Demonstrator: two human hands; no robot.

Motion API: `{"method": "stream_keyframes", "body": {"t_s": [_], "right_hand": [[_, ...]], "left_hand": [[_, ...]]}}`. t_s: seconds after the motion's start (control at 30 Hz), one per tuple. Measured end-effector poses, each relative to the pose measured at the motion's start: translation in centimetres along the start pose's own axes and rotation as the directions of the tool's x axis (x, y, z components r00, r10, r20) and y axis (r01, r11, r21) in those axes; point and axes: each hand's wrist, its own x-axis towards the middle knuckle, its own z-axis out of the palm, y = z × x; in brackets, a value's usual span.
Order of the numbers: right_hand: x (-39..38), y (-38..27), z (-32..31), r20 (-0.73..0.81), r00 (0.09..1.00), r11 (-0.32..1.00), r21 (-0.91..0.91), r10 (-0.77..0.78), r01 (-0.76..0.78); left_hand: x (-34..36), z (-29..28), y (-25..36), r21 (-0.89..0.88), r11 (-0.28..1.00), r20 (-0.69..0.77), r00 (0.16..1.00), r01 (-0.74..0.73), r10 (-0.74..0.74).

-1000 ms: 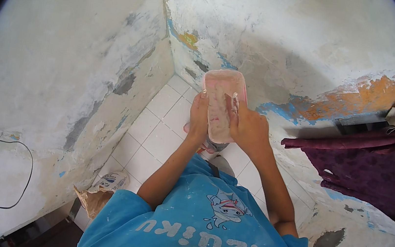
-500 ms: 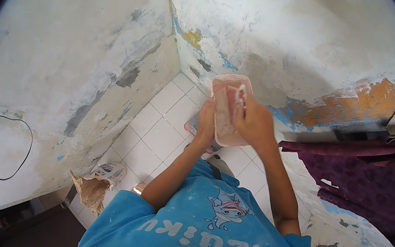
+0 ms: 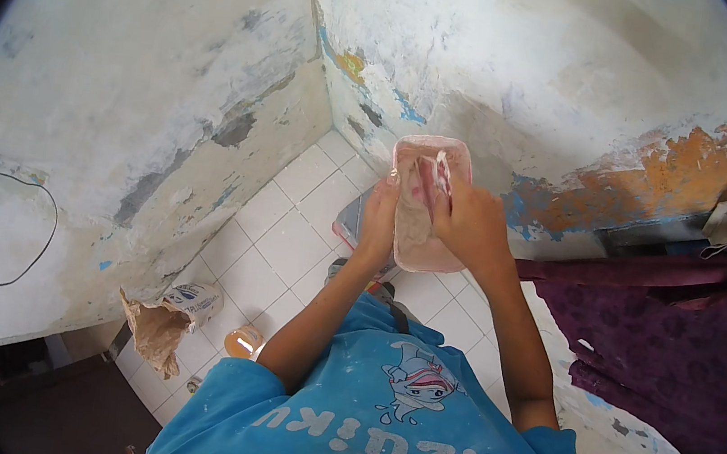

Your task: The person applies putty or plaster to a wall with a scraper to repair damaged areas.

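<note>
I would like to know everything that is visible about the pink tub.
The pink tub is a rounded rectangular container, apparently plastic and open-topped. Pale residue smears its rim and inner walls; beige-grey paste lies inside. It is held above the white tiled floor, its long sides pointing away from the person. The left hand grips its left side; the right hand holds a reddish tool within its outline. Its underside is hidden.

A blue T-shirt (image 3: 353,389) is worn, its short sleeves (image 3: 239,389) ending well back from the bare fingers (image 3: 381,209). The front bears a white cartoon figure (image 3: 419,379) with red stripes and, farther from the fingers, rounded white lettering (image 3: 395,448). A dark strap (image 3: 398,318) shows at the hem, nearest the fingers.
</note>
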Motion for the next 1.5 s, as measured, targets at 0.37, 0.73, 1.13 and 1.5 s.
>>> {"method": "stream_keyframes", "body": {"t_s": [0.37,0.73,1.13,1.5], "right_hand": [[-2.4,1.9,0.0,-0.013,1.0,1.0,0.008,0.013,-0.013],[-1.2,1.3,0.7,-0.026,1.0,0.995,0.096,-0.001,0.003],[2.1,-1.8,0.8,0.058,0.998,0.998,0.053,-0.028,0.025],[4.6,-6.3,1.3,0.031,0.999,0.997,0.077,0.017,-0.019]], "left_hand": [[-1.2,2.3,-0.6,-0.111,0.994,-0.041,0.999,0.02,-0.025],[-0.2,0.8,-2.0,-0.025,0.997,-0.052,0.996,0.07,-0.071],[1.5,-2.1,1.5,-0.015,1.0,-0.038,0.999,0.007,-0.007],[4.6,-5.5,3.5,-0.067,0.997,-0.029,0.999,-0.026,0.024]]}}
